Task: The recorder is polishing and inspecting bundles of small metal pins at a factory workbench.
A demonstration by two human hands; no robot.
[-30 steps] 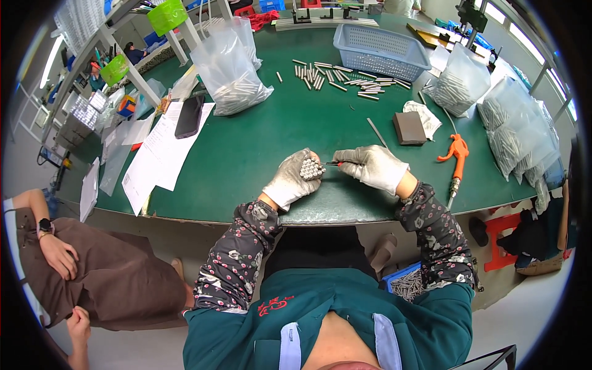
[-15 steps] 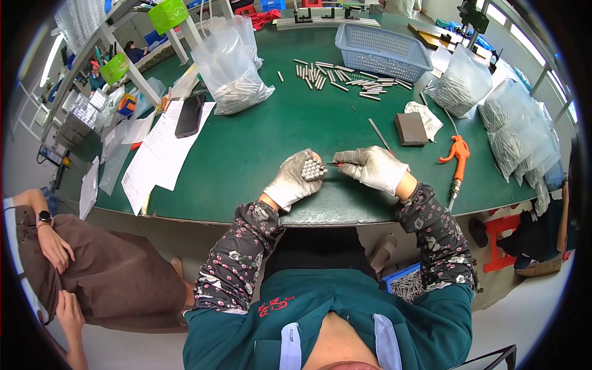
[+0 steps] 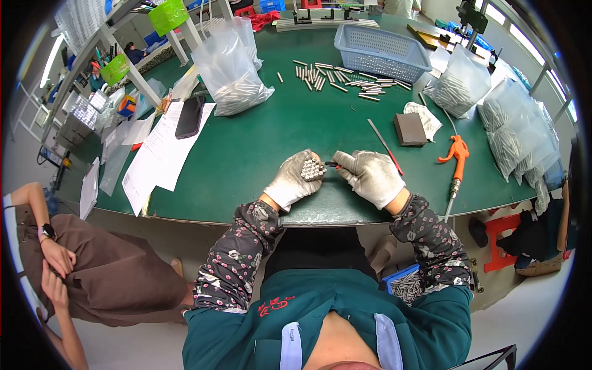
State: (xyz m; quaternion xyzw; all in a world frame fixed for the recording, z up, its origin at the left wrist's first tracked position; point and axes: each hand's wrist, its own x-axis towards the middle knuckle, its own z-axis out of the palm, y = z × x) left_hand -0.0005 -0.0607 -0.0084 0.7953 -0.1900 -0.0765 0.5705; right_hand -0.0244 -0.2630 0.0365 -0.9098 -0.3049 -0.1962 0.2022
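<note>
In its white glove, my left hand (image 3: 288, 180) is closed around a bundle of metal pins (image 3: 312, 170), their round ends turned up toward the right. Just to the right, my gloved right hand (image 3: 376, 180) pinches a slim dark tool with a bit of red (image 3: 332, 164). Its tip is close to the pin ends; whether they touch I cannot tell. The rest of this tool is hidden by the fingers. Beyond my right hand a thin file with a red handle (image 3: 386, 150) lies on the green table (image 3: 259, 132).
Loose metal pins (image 3: 339, 77) lie before a blue basket (image 3: 382, 52). Bags of pins (image 3: 234, 86) stand left and right. A brown block (image 3: 410, 129) and an orange air gun (image 3: 457, 151) lie at right; papers (image 3: 161, 145) and a phone (image 3: 190, 117) at left. Beside me sits another person (image 3: 111, 265).
My right hand has shifted slightly nearer to me, uncovering more of the file's red handle. The left hand keeps its place with the pins. The other person's hands have moved.
</note>
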